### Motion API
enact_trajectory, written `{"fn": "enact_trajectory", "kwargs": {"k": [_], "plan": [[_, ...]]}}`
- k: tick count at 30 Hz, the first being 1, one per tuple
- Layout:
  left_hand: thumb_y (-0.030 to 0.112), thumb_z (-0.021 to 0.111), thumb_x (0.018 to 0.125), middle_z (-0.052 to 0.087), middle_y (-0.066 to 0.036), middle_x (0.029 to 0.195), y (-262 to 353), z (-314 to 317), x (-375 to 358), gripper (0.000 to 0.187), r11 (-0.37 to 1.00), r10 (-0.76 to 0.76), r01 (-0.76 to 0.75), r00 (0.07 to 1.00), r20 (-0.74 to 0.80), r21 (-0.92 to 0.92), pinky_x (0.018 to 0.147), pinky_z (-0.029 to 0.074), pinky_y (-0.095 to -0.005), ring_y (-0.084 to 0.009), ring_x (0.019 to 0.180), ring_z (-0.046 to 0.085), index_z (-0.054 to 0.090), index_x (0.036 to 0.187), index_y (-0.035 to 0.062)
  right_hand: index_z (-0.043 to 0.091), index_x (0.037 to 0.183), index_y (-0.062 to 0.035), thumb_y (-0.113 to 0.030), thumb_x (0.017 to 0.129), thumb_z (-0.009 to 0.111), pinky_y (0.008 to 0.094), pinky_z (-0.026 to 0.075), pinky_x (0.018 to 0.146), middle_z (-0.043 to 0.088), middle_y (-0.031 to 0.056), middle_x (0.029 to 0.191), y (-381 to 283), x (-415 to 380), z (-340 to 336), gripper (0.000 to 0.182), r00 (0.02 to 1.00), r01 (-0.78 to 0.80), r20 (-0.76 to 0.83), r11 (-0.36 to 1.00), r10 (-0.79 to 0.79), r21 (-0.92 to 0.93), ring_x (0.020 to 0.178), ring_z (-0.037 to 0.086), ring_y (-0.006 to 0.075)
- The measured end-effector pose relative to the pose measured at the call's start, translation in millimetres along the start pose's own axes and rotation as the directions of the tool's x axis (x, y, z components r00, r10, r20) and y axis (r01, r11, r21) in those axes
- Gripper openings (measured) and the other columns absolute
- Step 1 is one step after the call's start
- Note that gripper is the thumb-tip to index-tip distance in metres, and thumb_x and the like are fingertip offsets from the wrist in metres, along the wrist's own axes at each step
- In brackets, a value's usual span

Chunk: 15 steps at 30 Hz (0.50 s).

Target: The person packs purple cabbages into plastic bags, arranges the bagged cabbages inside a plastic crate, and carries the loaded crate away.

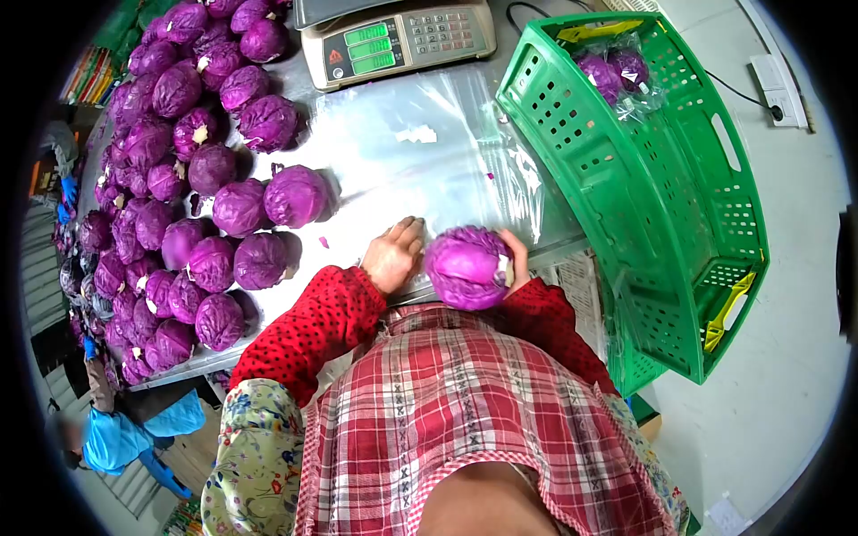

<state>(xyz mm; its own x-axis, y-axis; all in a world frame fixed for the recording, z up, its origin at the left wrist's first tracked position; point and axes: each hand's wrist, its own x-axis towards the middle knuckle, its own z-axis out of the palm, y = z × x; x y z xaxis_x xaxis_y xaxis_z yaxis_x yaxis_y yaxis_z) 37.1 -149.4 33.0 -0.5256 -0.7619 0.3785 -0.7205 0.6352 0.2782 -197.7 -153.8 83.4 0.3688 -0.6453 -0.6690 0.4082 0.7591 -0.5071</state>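
the green perforated crate (pixel 626 214) stands at the person's right, beside the spread of clear plastic sheeting (pixel 384 161). nearer the body, the red cabbage (pixel 466 266) sits between the two hands, roughly round with no clear long axis, its pale cut stem turned toward the right hand (pixel 517 261). that hand curls around the cabbage's right side, palm hidden. the left hand (pixel 393 256) lies just left of the cabbage, fingers close together and bent; whether it pinches anything, i cannot tell.
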Motion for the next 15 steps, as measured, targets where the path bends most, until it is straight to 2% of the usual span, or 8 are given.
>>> {"fn": "enact_trajectory", "kwargs": {"k": [3, 4, 5, 7, 9, 11, 12, 15], "plan": [[0.010, 0.067, 0.072, 0.068, -0.017, 0.108, -14, 24, -7, 0.029, 0.993, -0.063, 0.061, 0.998, -0.027, -0.097, 0.076, 0.058, -0.0388, -0.0320, 0.099, 0.066, 0.065, 0.099, -0.0002, 0.057, 0.128, -0.0018, -0.056, 0.087, 0.044, 0.0441, 0.051, 0.098, 0.062, 0.0195, 0.125, 6, 10, -27, 0.069, 0.954, -0.173, 0.268, 0.976, 0.134, 0.129, 0.111, 0.062, 0.0315], [0.008, 0.066, 0.074, 0.068, -0.017, 0.102, -17, 41, -7, 0.024, 0.926, -0.254, 0.280, 0.958, 0.132, -0.254, 0.071, 0.057, -0.0398, -0.0314, 0.094, 0.066, 0.063, 0.098, 0.0019, 0.055, 0.131, 0.0000, -0.056, 0.087, 0.043, 0.0435, 0.050, 0.099, 0.059, 0.0200, 0.128, 8, 11, -23, 0.072, 0.941, -0.117, 0.329, 0.989, 0.080, 0.095, 0.113, 0.061, 0.0315], [0.008, 0.066, 0.074, 0.068, -0.017, 0.102, -10, 30, 4, 0.024, 0.926, -0.251, 0.277, 0.959, 0.130, -0.255, 0.071, 0.057, -0.0398, -0.0314, 0.094, 0.066, 0.063, 0.098, 0.0019, 0.053, 0.134, 0.0019, -0.056, 0.087, 0.042, 0.0429, 0.049, 0.101, 0.057, 0.0205, 0.132, 10, 12, -19, 0.075, 0.921, -0.060, 0.387, 0.996, 0.030, 0.066, 0.115, 0.060, 0.0314], [0.006, 0.065, 0.076, 0.067, -0.016, 0.092, 9, -20, 32, 0.020, 0.812, -0.527, 0.537, 0.843, 0.108, -0.230, 0.067, 0.055, -0.0429, -0.0316, 0.087, 0.066, 0.061, 0.095, 0.0037, 0.048, 0.139, -0.0013, -0.050, 0.090, 0.044, 0.0440, 0.047, 0.103, 0.056, 0.0193, 0.134, 7, 17, -14, 0.069, 0.941, -0.040, 0.338, 0.996, 0.011, 0.081, 0.118, 0.059, 0.0309], [0.008, 0.065, 0.074, 0.064, -0.014, 0.091, 8, -39, 33, 0.021, 0.886, -0.424, 0.434, 0.901, 0.094, -0.165, 0.062, 0.053, -0.0424, -0.0293, 0.085, 0.065, 0.058, 0.093, 0.0060, 0.046, 0.142, -0.0069, -0.045, 0.092, 0.046, 0.0464, 0.046, 0.103, 0.058, 0.0179, 0.132, 6, 27, -15, 0.063, 0.983, -0.142, 0.159, 0.935, 0.094, 0.326, 0.117, 0.059, 0.0312], [0.012, 0.065, 0.071, 0.062, -0.012, 0.095, 1, -55, 32, 0.021, 0.999, 0.053, -0.053, 0.999, -0.006, 0.009, 0.059, 0.051, -0.0388, -0.0262, 0.083, 0.064, 0.061, 0.091, 0.0072, 0.043, 0.145, -0.0114, -0.038, 0.093, 0.050, 0.0476, 0.045, 0.104, 0.058, 0.0170, 0.129, 3, 37, -23, 0.059, 0.966, -0.042, 0.253, 0.926, -0.059, 0.375, 0.117, 0.059, 0.0309], [0.014, 0.063, 0.068, 0.060, -0.009, 0.098, 1, -62, 33, 0.020, 0.967, 0.075, -0.093, 0.994, 0.083, 0.238, 0.057, 0.051, -0.0353, -0.0236, 0.083, 0.062, 0.062, 0.087, 0.0071, 0.041, 0.147, -0.0119, -0.037, 0.093, 0.051, 0.0473, 0.045, 0.104, 0.059, 0.0163, 0.129, 2, 41, -29, 0.060, 0.960, 0.012, 0.261, 0.945, -0.102, 0.326, 0.117, 0.058, 0.0304], [0.011, 0.063, 0.068, 0.059, -0.009, 0.096, 0, -49, 28, 0.018, 0.962, -0.161, 0.086, 0.945, 0.283, 0.261, 0.057, 0.052, -0.0348, -0.0232, 0.078, 0.062, 0.063, 0.085, 0.0051, 0.035, 0.150, -0.0132, -0.039, 0.094, 0.052, 0.0464, 0.044, 0.105, 0.055, 0.0151, 0.134, 1, 41, -25, 0.064, 0.965, 0.070, 0.227, 0.967, -0.128, 0.245, 0.119, 0.057, 0.0292]]}}
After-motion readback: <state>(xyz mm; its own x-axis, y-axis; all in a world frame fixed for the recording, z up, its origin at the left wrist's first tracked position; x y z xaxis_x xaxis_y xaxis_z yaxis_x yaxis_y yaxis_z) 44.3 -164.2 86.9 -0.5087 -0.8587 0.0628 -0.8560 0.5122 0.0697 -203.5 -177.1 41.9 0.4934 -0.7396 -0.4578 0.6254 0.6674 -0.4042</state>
